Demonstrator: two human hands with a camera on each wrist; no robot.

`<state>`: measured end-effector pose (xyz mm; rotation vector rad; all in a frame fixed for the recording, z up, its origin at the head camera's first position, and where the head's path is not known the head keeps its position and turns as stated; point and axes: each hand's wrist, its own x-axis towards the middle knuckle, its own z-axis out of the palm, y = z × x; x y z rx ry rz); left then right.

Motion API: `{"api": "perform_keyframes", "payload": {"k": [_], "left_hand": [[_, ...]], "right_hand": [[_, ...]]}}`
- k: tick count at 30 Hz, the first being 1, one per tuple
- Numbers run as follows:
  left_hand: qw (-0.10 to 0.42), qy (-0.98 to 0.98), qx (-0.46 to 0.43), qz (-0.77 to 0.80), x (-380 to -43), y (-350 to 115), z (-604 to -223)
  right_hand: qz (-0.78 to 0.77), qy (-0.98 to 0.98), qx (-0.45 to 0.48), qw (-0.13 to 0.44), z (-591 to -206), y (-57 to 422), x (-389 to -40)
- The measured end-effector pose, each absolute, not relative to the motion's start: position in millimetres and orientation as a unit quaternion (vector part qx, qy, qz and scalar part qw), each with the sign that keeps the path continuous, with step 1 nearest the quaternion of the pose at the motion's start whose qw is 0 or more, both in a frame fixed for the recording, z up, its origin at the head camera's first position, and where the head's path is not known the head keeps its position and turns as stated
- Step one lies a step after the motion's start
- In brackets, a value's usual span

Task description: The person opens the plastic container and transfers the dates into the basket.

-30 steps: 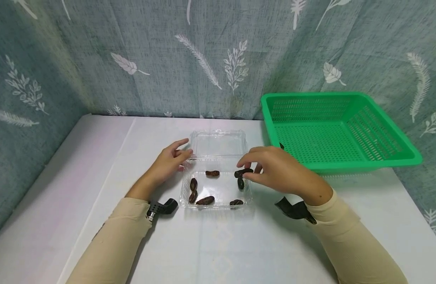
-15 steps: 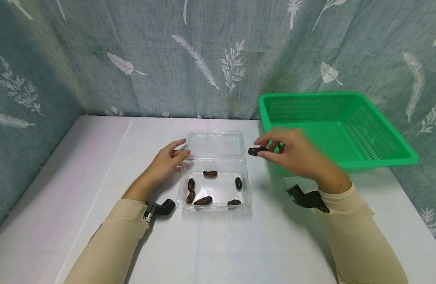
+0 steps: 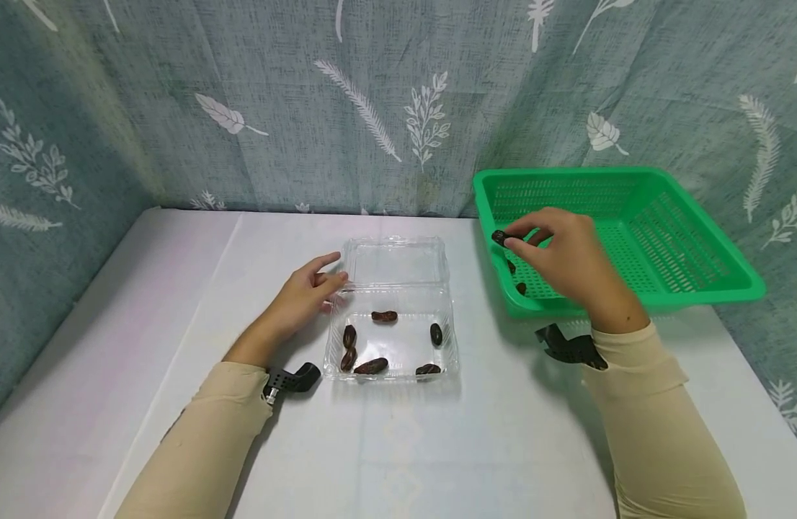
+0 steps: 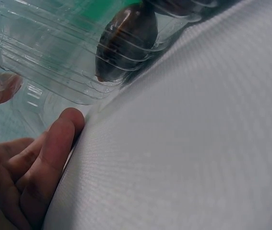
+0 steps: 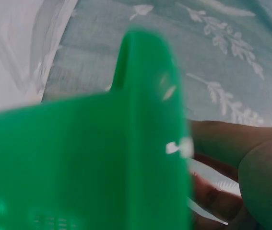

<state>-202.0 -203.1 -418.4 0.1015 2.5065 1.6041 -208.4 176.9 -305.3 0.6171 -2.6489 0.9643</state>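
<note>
My right hand (image 3: 560,252) pinches a dark date (image 3: 499,237) between thumb and fingers, over the left rim of the green basket (image 3: 632,299). In the right wrist view the basket's wall (image 5: 150,143) hides the fingertips and the date. My left hand (image 3: 301,295) rests beside the clear plastic clamshell box (image 3: 405,342), its thumb against the box near the hinge and its fingers loosely bent. Several dates lie in the box, among them one at its right side (image 3: 436,334) and one at the front left (image 3: 371,366). Through the box's ridged wall a date (image 4: 128,43) shows up close.
The box's lid (image 3: 395,261) lies folded back toward the curtain. Inside the basket's left end, dark dates (image 3: 521,288) are partly visible. A leaf-patterned curtain (image 3: 275,108) closes off the rear of the white table (image 3: 398,447).
My right hand has lifted a date out of the box's right side and carried it rightward and back to the basket. The left hand stays at the box.
</note>
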Motion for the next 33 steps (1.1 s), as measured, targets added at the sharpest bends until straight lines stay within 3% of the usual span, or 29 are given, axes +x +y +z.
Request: {"api": "perform_keyframes", "payload": {"k": [8,18,33], "left_hand": [[0.085,0.841,0.029,0.533,-202,-203,-416],[0.086,0.842,0.032,0.532,-203,-202,-416],[0.081,0.843,0.033,0.531,-203,-202,-418]], "right_hand": [[0.301,-0.937,0.152,0.087,-309,194,-221],[0.223,-0.962,0.141,-0.066,-323,210,-239],[0.210,-0.953,0.173,-0.132,-331,211,-244]]}}
